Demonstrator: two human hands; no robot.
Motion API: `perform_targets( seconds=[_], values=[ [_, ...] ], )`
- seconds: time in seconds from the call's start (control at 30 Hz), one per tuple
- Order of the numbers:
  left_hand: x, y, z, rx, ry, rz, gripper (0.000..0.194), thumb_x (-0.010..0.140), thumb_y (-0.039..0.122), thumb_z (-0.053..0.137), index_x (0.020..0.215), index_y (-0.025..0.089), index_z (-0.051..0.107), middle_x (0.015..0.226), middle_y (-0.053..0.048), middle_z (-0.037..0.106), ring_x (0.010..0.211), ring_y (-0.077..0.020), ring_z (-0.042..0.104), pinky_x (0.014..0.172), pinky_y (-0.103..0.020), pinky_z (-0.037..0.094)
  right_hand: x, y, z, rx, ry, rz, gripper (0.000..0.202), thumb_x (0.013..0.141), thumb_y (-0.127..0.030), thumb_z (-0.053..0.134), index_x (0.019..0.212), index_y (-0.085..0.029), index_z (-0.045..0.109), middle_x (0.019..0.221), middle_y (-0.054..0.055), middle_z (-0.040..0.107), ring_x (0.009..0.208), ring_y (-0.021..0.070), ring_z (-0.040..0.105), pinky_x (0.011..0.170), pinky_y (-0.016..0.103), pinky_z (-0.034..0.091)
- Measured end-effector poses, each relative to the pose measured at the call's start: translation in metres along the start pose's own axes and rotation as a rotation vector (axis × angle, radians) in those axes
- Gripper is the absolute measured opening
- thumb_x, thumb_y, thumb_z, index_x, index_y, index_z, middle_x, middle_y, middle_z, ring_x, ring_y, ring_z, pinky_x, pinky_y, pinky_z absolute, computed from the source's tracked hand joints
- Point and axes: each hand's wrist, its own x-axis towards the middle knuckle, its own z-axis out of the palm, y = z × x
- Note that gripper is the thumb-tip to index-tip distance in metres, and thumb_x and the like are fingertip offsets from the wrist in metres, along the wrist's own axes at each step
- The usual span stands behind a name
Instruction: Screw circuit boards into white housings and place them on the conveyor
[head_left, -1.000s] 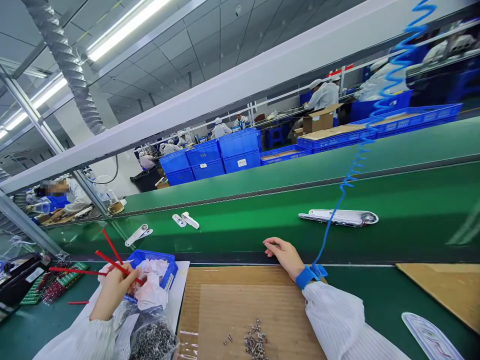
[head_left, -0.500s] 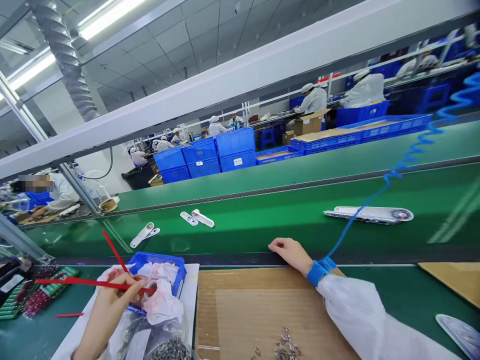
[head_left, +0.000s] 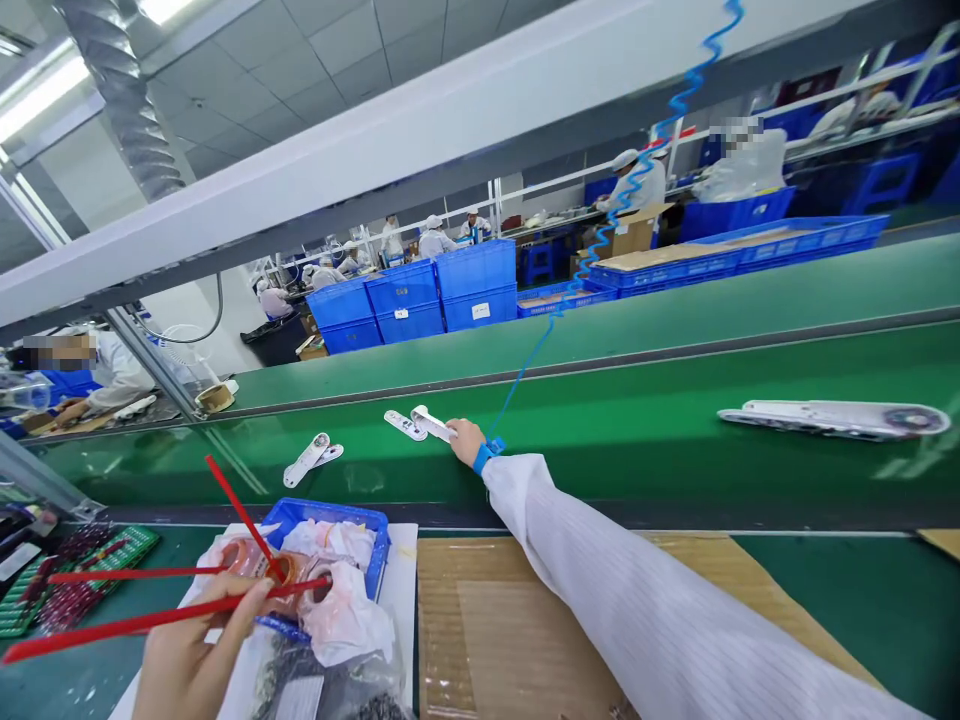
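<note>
My left hand pinches a long red stick between thumb and fingers. The stick's tip is at the opening of a small container wrapped in white tissue, inside a blue tray. Two more red sticks stand among the wrapped containers, one of them being this upright stick. My right hand, wearing a blue wrist strap with a coiled cord, is closed on the near end of a white elongated casing on the green belt. A second white casing half, with parts inside, lies beside it.
Other white casings lie on the belt, one pair at left and a larger one at right. Cardboard covers the bench ahead. Clear bags of small parts and green circuit boards are on the left. Co-workers sit beyond.
My right hand has gone forward and left, from the belt's near edge onto the white casing, and has taken hold of it. My left hand still holds the red stick, now lower.
</note>
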Motion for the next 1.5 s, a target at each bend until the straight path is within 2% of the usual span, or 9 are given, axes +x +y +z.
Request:
perform_targets(
  seconds=[0.2, 0.47, 0.57, 0.77, 0.9, 1.0, 1.1, 1.3, 1.5],
  values=[
    [-0.002, 0.016, -0.008, 0.008, 0.045, 0.026, 0.03, 0.07, 0.049, 0.05, 0.06, 0.022, 0.058, 0.057, 0.0, 0.058, 0.055, -0.0165, 0.053, 0.049, -0.023, 0.04, -0.011, 0.021, -0.01, 0.324, -0.027, 0.169, 0.026, 0.084, -0.029, 0.046, 0.105, -0.015, 0.051, 0.106, 0.006, 0.053, 0.089, 0.016, 0.053, 0.075, 0.035, 0.046],
    [0.009, 0.016, 0.015, 0.048, -0.146, 0.189, 0.03, 0.075, 0.045, 0.046, 0.062, 0.021, 0.058, 0.062, -0.002, 0.061, 0.059, -0.0184, 0.055, 0.058, -0.028, 0.042, -0.041, 0.036, -0.09, 0.684, -0.124, 0.008, 0.025, 0.085, -0.03, 0.046, 0.102, -0.012, 0.052, 0.1, 0.006, 0.055, 0.085, 0.0148, 0.055, 0.072, 0.033, 0.047],
    [0.011, 0.017, 0.022, 0.062, -0.18, 0.203, 0.031, 0.076, 0.046, 0.045, 0.06, 0.021, 0.056, 0.06, -0.001, 0.06, 0.057, -0.0186, 0.054, 0.058, -0.029, 0.043, -0.046, 0.032, -0.108, 0.707, -0.152, -0.035, 0.026, 0.085, -0.031, 0.045, 0.101, -0.012, 0.052, 0.099, 0.006, 0.055, 0.084, 0.0146, 0.055, 0.072, 0.033, 0.047],
    [0.013, 0.012, 0.029, 0.005, -0.142, 0.027, 0.039, 0.07, 0.055, 0.045, 0.06, 0.021, 0.06, 0.064, -0.003, 0.063, 0.059, -0.0213, 0.057, 0.053, -0.029, 0.044, -0.06, 0.018, -0.076, 0.524, -0.199, 0.02, 0.026, 0.084, -0.031, 0.046, 0.1, -0.012, 0.053, 0.094, 0.004, 0.056, 0.079, 0.0142, 0.056, 0.068, 0.031, 0.048],
    [0.009, 0.014, 0.025, 0.022, -0.114, 0.04, 0.039, 0.069, 0.056, 0.046, 0.055, 0.022, 0.059, 0.063, -0.002, 0.064, 0.061, -0.0219, 0.058, 0.057, -0.03, 0.044, -0.068, 0.016, -0.059, 0.295, -0.131, 0.052, 0.027, 0.084, -0.03, 0.046, 0.105, -0.014, 0.05, 0.104, 0.006, 0.053, 0.089, 0.0164, 0.054, 0.075, 0.036, 0.046],
    [0.006, 0.016, 0.019, 0.048, -0.055, 0.026, 0.039, 0.067, 0.058, 0.046, 0.059, 0.023, 0.06, 0.07, -0.002, 0.066, 0.069, -0.024, 0.059, 0.062, -0.032, 0.044, -0.077, 0.023, -0.068, 0.105, -0.084, 0.043, 0.028, 0.084, -0.03, 0.046, 0.108, -0.015, 0.049, 0.112, 0.008, 0.049, 0.097, 0.0185, 0.05, 0.081, 0.039, 0.043],
    [0.005, 0.016, 0.019, 0.059, -0.008, 0.007, 0.039, 0.067, 0.059, 0.045, 0.067, 0.023, 0.062, 0.07, -0.002, 0.066, 0.071, -0.0252, 0.059, 0.063, -0.033, 0.043, -0.099, 0.04, -0.086, -0.071, -0.132, 0.074, 0.026, 0.084, -0.031, 0.046, 0.104, -0.015, 0.052, 0.11, 0.007, 0.051, 0.095, 0.0181, 0.051, 0.082, 0.038, 0.043],
    [0.008, 0.008, 0.03, -0.034, -0.162, 0.071, 0.036, 0.073, 0.053, 0.043, 0.062, 0.021, 0.057, 0.058, 0.0, 0.06, 0.058, -0.0201, 0.056, 0.058, -0.029, 0.041, -0.152, 0.072, -0.098, -0.279, -0.279, 0.208, 0.025, 0.083, -0.03, 0.048, 0.1, -0.013, 0.053, 0.1, 0.006, 0.055, 0.087, 0.0159, 0.054, 0.075, 0.035, 0.045],
    [0.001, 0.018, 0.014, 0.066, 0.024, 0.116, 0.035, 0.073, 0.051, 0.045, 0.062, 0.022, 0.06, 0.059, -0.001, 0.062, 0.059, -0.0203, 0.057, 0.056, -0.028, 0.04, -0.154, 0.069, -0.089, -0.194, -0.263, 0.313, 0.026, 0.083, -0.029, 0.048, 0.103, -0.013, 0.052, 0.102, 0.006, 0.054, 0.089, 0.0164, 0.054, 0.076, 0.036, 0.046]
  ],
)
